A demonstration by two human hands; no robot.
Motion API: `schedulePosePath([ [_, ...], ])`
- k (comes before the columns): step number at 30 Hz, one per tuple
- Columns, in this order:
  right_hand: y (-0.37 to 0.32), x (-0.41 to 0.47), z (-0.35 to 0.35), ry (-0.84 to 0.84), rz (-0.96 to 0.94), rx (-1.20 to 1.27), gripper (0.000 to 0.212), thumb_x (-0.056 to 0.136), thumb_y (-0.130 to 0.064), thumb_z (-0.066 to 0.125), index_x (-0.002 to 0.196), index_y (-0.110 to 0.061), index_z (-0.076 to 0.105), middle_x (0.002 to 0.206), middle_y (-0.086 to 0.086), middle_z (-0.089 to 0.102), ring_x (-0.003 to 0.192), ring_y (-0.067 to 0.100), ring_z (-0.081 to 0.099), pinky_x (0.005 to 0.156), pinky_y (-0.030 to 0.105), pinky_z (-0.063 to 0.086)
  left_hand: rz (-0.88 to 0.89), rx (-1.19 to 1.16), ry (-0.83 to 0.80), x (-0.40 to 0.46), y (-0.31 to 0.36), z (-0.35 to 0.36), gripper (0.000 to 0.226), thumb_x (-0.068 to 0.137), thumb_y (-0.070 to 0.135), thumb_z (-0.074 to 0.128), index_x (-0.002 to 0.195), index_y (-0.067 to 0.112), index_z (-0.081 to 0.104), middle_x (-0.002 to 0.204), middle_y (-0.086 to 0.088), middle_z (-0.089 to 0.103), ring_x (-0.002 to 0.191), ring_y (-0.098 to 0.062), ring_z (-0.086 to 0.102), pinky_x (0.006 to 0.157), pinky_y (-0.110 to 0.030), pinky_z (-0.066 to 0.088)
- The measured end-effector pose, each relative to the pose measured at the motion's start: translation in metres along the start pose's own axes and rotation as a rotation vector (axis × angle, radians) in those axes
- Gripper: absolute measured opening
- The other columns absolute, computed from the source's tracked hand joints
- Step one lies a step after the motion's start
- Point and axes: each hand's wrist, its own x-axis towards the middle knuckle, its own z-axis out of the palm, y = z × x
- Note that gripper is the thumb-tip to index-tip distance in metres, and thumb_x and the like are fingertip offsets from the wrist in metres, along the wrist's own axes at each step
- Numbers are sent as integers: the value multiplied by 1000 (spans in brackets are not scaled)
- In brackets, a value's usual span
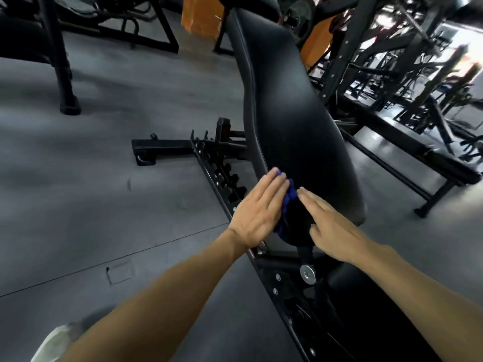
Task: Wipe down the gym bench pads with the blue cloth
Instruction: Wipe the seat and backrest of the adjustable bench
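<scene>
A long black back pad (pixel 292 121) of an adjustable gym bench slopes up and away from me. At its lower left edge my left hand (pixel 257 212) lies flat with straight fingers, pressing the blue cloth (pixel 288 199) against the pad. Only a crumpled strip of the cloth shows beside that hand. My right hand (pixel 330 227) rests with straight fingers on the lower end of the pad, just right of the cloth. The black seat pad (pixel 366 304) sits low at the right, partly hidden by my right forearm.
The bench's black steel frame (pixel 219 176) with its notched adjustment rail runs along the grey floor (pixel 104 205) to my left. Another flat bench (pixel 418 152) and dark racks stand at the right. More machine legs (pixel 69 105) stand at the far left.
</scene>
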Motion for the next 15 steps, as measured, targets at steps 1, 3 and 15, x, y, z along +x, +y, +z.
schedulePosePath([
  [1, -4, 3, -1, 2, 11, 5, 84, 94, 2, 49, 161, -26, 8, 166, -17, -1, 151, -3, 0, 124, 22, 11, -97, -42, 2, 11, -1, -2, 54, 102, 7, 52, 150, -11, 35, 159, -28, 33, 154, -40, 17, 124, -50, 26],
  [3, -12, 4, -1, 8, 45, 27, 85, 93, 2, 50, 161, -30, 10, 165, -21, -2, 151, -4, 0, 122, 20, 12, -280, -157, 38, 20, 12, -3, 57, 101, 2, 49, 153, -10, 29, 163, -25, 25, 157, -36, 8, 126, -47, 21],
  [15, -41, -4, 20, 55, 246, 197, 84, 94, 14, 39, 161, -29, 12, 166, -20, -1, 150, -7, 0, 126, 29, 10, -940, -857, 49, -13, 95, 1, 61, 111, 15, 24, 161, 24, -10, 163, 26, -24, 149, 6, -22, 124, -19, -4],
])
